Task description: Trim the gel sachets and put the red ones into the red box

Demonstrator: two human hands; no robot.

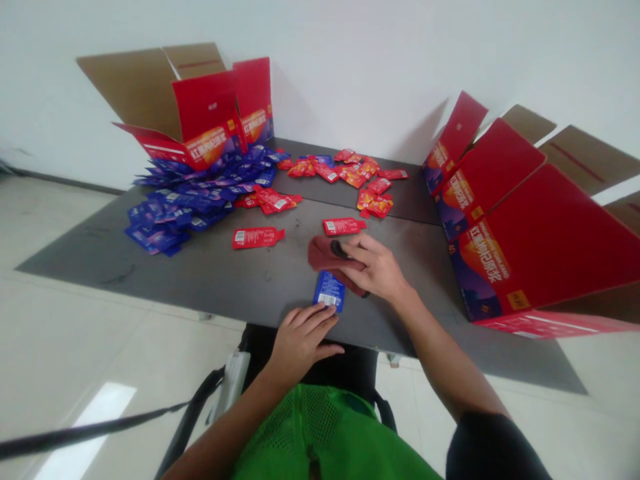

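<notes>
Blue foil sachet [329, 291] lay on the dark table [210, 280], touched by the open left hand [300, 340]; the right hand [375, 267] clenched a reddish-brown cloth [327, 255]. Many heaped blue sachets [185, 207] and scattered red sachets [340, 173] lay farther away.

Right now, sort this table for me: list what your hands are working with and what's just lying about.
In hand: left hand resting on a blue sachet; right hand holding a reddish-brown cloth.

Lying about: heap of blue sachets; loose red sachets; open red cartons.
</notes>
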